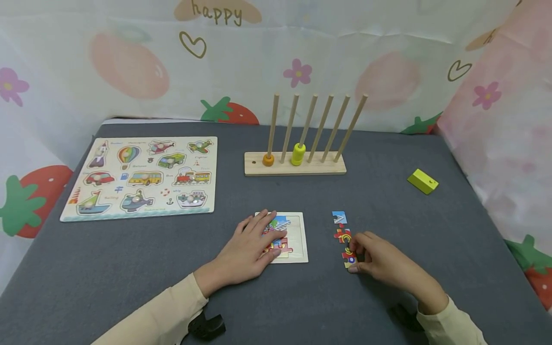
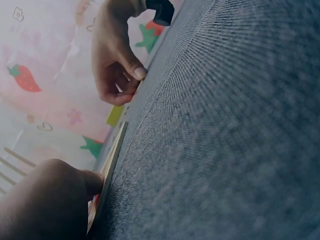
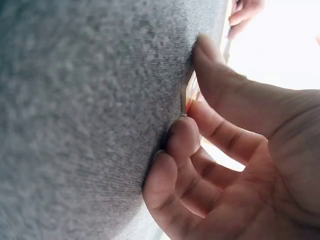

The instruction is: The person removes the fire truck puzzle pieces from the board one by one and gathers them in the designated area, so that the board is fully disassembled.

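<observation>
My left hand lies with spread fingers over a small white-framed jigsaw tray, covering part of the colourful pieces in it. In the left wrist view its thumb side touches the tray's edge. To the right, a column of loose jigsaw pieces lies on the cloth. My right hand pinches the lowest jigsaw piece between thumb and curled fingers, still down at the cloth. In the right wrist view just a sliver of the jigsaw piece shows between them.
A vehicle peg puzzle board lies at the back left. Behind the tray stands a wooden base with upright pegs, bearing orange and yellow-green rings. A yellow-green block sits at the right. Printed cloth hangs behind the table.
</observation>
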Demonstrator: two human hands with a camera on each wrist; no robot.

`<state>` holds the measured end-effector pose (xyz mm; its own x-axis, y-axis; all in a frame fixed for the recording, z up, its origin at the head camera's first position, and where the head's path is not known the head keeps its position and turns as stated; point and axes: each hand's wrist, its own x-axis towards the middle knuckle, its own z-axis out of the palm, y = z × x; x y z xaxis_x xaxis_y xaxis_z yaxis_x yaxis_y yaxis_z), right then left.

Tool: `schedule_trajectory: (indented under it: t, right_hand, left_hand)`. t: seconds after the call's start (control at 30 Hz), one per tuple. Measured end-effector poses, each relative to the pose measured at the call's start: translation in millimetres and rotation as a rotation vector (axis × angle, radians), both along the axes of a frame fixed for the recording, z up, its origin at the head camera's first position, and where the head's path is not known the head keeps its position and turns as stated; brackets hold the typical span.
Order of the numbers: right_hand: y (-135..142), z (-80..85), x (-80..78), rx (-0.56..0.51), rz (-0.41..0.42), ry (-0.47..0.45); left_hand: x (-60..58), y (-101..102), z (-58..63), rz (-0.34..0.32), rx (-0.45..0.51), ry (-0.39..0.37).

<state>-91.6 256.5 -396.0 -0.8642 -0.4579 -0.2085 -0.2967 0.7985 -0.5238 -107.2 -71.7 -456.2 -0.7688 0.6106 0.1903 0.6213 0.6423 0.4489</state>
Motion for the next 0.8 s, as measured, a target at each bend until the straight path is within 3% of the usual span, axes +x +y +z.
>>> schedule_trajectory:
  t: [0.13, 0.3, 0.37, 0.5, 0.63, 0.8]
  right_hand:
    - [0.4, 0.9, -0.7, 0.012, 0.027, 0.01]
    - [-8.6, 9.4, 2.0, 0.1, -0.004, 0.01]
    - [-18.0, 17.1, 4.7, 0.135, -0.021, 0.047]
    - [-46.6, 31.8, 4.5, 0.104, -0.065, 0.149]
    - [-77.3, 33.4, -10.8, 0.046, -0.07, 0.212]
    - [-104.6, 20.7, -38.8, 0.012, -0.004, 0.172]
  left_hand:
    - [-0.3, 0.2, -0.6, 0.006, -0.01, 0.006]
    - [-1.6, 0.7, -1.2, 0.018, -0.018, 0.044]
    - [-2.1, 0.8, -1.0, 0.028, -0.021, 0.06]
    - [-2.9, 0.8, -1.2, 0.057, -0.022, 0.069]
    - [-4.0, 0.7, -1.6, 0.073, -0.012, 0.085]
    - [-5.3, 0.5, -1.3, 0.06, 0.011, 0.124]
